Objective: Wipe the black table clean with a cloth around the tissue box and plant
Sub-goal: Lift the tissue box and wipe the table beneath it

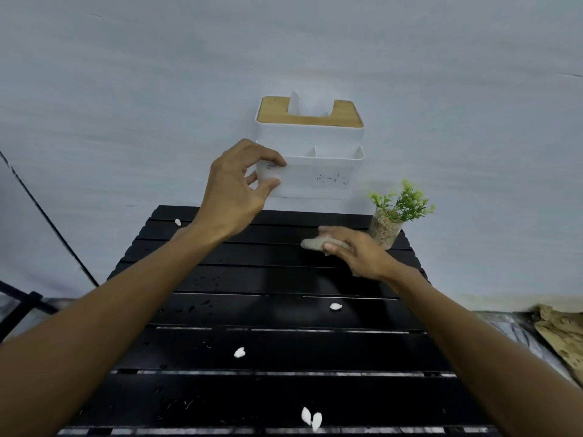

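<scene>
Head view: wiping in hand at far edge of table (347, 351). Left hand (239, 184) gripping tissue box (315, 178) by near-left corner, seemingly lifted clear; right hand (356, 252) holding cloth (317, 243), pressed to table just beside plant (394, 216). Next, by judgement: sweeping nearer, littered boards. Counts: one tissue box, one plant, one cloth, five white scraps (239, 352).

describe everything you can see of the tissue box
The tissue box is white, plastic-looking, with a wooden lid and a white tissue poking from its slot. Open front compartments look empty; faint dark marks dot the front. It is upright, apparently lifted above the far edge of the black table, the left hand gripping its left corner.
</scene>
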`<state>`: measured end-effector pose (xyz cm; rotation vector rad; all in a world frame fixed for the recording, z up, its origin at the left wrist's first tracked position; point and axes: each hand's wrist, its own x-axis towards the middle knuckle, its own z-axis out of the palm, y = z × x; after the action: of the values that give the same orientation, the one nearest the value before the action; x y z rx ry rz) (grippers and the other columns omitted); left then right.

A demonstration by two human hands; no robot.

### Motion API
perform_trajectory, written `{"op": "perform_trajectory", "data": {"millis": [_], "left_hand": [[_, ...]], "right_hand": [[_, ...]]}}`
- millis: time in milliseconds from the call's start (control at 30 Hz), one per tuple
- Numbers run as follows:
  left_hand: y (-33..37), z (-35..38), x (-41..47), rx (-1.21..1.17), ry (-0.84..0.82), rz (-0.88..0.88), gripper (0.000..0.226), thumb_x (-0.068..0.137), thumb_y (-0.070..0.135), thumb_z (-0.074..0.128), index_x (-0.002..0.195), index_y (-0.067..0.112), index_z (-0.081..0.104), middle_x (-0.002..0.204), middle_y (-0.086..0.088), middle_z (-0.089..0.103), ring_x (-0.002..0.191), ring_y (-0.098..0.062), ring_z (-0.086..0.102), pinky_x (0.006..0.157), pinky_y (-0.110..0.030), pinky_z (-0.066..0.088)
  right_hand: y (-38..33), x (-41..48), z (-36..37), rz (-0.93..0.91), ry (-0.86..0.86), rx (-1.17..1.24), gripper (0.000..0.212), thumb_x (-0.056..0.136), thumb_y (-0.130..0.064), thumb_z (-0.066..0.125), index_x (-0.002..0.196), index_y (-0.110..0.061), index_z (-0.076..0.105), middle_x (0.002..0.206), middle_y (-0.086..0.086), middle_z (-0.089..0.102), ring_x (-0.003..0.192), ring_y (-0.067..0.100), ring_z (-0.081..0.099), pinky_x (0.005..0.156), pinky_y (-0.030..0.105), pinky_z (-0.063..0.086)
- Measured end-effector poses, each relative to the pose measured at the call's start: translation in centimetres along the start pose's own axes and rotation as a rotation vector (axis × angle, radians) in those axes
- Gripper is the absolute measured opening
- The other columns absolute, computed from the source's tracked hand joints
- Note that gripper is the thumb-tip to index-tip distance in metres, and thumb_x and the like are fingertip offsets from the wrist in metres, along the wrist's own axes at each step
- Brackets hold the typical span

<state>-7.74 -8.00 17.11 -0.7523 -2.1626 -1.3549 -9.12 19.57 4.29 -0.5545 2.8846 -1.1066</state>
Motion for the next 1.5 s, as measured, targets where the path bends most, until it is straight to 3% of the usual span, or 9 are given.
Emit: {"op": "perform_trajectory", "data": {"millis": [200, 300, 567, 733, 933, 1300, 1500], "left_hand": [[-0.9, 1.2, -0.8, 0.002, -0.015, -0.018, 0.023, 0.083, 0.003, 0.074, 0.101, 0.017, 0.070, 0.107, 0.002, 0.060, 0.107, -0.017, 0.059, 0.092, -0.033, 0.056], [-1.7, 1.9, -1.3, 0.000, -0.024, -0.028, 0.023, 0.084, 0.003, 0.073, 0.101, 0.019, 0.070, 0.107, 0.003, 0.060, 0.107, -0.019, 0.059, 0.093, -0.036, 0.056], [-4.5, 4.8, -3.4, 0.011, -0.042, -0.052, 0.025, 0.084, 0.006, 0.073, 0.099, 0.025, 0.069, 0.104, 0.009, 0.059, 0.108, -0.024, 0.058, 0.088, -0.042, 0.057], [-6.6, 6.8, -4.9, 0.027, -0.052, -0.070, 0.028, 0.083, 0.006, 0.073, 0.098, 0.030, 0.068, 0.103, 0.016, 0.058, 0.106, -0.024, 0.058, 0.091, -0.047, 0.053], [-7.9, 7.5, -6.2, 0.072, -0.055, -0.064, 0.027, 0.079, 0.000, 0.075, 0.096, 0.021, 0.071, 0.102, 0.023, 0.056, 0.107, -0.022, 0.054, 0.090, -0.049, 0.053], [-9.7, 7.8, -7.4, 0.058, -0.073, -0.084, 0.025, 0.081, 0.004, 0.075, 0.097, 0.023, 0.070, 0.103, 0.019, 0.059, 0.108, -0.022, 0.056, 0.091, -0.051, 0.052], [-9.9, 7.6, -7.8, 0.115, -0.084, -0.087, 0.020, 0.080, 0.008, 0.076, 0.096, 0.020, 0.070, 0.100, 0.010, 0.062, 0.105, -0.017, 0.056, 0.090, -0.049, 0.052]], "right_hand": [[-0.5, -4.0, 2.5, -0.090, -0.093, -0.078, 0.048, 0.101, -0.059, 0.041, 0.141, -0.037, 0.055, 0.157, -0.021, 0.040, 0.152, 0.003, 0.023, 0.121, 0.057, 0.027], [-2.1, -6.4, 2.9, -0.146, -0.143, -0.062, 0.040, 0.104, -0.052, 0.044, 0.140, -0.037, 0.056, 0.157, -0.021, 0.041, 0.152, 0.004, 0.025, 0.119, 0.062, 0.027], [-4.8, -12.1, 2.8, -0.179, -0.159, 0.058, 0.035, 0.106, -0.033, 0.053, 0.139, -0.024, 0.061, 0.150, -0.016, 0.051, 0.146, 0.004, 0.038, 0.122, 0.042, 0.032], [-5.2, -13.1, 2.6, -0.168, -0.160, 0.080, 0.034, 0.106, -0.030, 0.053, 0.138, -0.020, 0.061, 0.151, -0.016, 0.051, 0.145, 0.000, 0.037, 0.124, 0.037, 0.028], [-4.9, -13.5, 2.8, -0.145, -0.162, 0.068, 0.037, 0.106, -0.036, 0.051, 0.138, -0.020, 0.061, 0.152, -0.019, 0.048, 0.149, 0.002, 0.031, 0.124, 0.042, 0.028], [-5.0, -13.7, 3.0, -0.155, -0.149, 0.074, 0.035, 0.106, -0.034, 0.053, 0.137, -0.022, 0.062, 0.153, -0.020, 0.047, 0.149, 0.004, 0.032, 0.123, 0.042, 0.030], [-5.5, -13.8, 3.0, -0.141, -0.122, 0.153, 0.033, 0.106, -0.028, 0.053, 0.138, -0.022, 0.062, 0.150, -0.018, 0.051, 0.149, 0.002, 0.032, 0.123, 0.025, 0.025]]}}
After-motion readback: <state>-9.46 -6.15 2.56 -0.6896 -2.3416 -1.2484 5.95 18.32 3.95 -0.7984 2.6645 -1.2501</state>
